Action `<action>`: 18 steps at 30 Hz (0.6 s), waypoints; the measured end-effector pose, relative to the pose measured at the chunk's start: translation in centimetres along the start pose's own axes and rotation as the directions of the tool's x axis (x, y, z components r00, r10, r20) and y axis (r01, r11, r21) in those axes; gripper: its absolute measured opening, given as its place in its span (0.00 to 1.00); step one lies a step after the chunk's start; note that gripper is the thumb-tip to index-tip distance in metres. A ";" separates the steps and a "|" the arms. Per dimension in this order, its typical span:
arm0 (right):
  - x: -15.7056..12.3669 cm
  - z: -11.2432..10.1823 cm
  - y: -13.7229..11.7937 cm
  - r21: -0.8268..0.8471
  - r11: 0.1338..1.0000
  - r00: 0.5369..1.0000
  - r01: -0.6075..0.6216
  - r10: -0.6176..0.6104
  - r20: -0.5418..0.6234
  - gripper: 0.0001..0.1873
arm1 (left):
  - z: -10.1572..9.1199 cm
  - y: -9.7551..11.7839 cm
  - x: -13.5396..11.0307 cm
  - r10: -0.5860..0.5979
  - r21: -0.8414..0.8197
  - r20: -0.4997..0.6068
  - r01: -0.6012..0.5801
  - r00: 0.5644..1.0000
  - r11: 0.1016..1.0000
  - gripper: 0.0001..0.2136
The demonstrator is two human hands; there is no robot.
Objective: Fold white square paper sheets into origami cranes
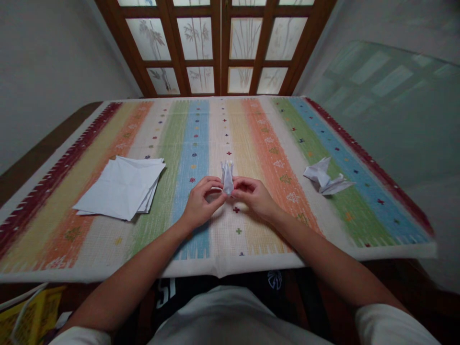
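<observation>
A small folded white paper figure (pixel 227 178), narrow with upright points, stands between my hands over the middle of the striped cloth. My left hand (pixel 203 199) pinches its left side between thumb and fingers. From the other side, my right hand (pixel 256 194) grips the paper's lower right edge in the same way. To the right lies a finished-looking paper crane (pixel 325 177) with its wings spread. A loose stack of white square paper sheets (pixel 122 187) rests at the left, the top sheet showing faint creases.
The striped tablecloth (pixel 151 239) covers the table up to its near edge, close to my body. Wooden doors with glass panes (pixel 221 48) stand beyond the far edge. A glass panel (pixel 391 120) leans at the right wall. A yellow item (pixel 30 314) and white cables sit below, lower left.
</observation>
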State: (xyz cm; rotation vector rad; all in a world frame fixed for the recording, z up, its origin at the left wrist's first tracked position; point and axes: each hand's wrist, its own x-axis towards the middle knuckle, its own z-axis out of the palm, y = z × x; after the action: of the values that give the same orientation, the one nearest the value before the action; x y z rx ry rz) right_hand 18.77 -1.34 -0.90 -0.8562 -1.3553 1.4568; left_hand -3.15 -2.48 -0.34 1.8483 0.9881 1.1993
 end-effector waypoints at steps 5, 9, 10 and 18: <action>0.0 -0.3 0.2 -0.041 0.998 0.998 0.040 -0.042 -0.052 0.18 | 0.2 0.3 0.1 -0.122 -0.153 -0.025 0.117 0.992 0.981 0.07; -0.1 -0.1 0.3 -0.094 0.993 0.993 0.076 -0.083 -0.079 0.17 | 0.5 0.3 0.2 -0.207 -0.277 -0.049 0.185 0.977 0.943 0.14; -0.2 0.0 0.3 -0.102 0.991 0.992 0.086 -0.095 -0.083 0.18 | 0.5 0.3 0.2 -0.221 -0.293 -0.056 0.195 0.974 0.936 0.16; -0.5 0.1 0.2 -0.181 0.980 0.985 0.080 -0.106 -0.139 0.20 | 0.6 0.6 0.3 -0.387 -0.377 0.094 0.392 0.917 0.839 0.27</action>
State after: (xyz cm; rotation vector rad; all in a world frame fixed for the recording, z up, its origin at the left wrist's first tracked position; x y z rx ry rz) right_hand 18.78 -1.79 -1.13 -0.9804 -1.4061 1.1906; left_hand -2.37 -2.61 0.03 1.2656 0.9766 1.0375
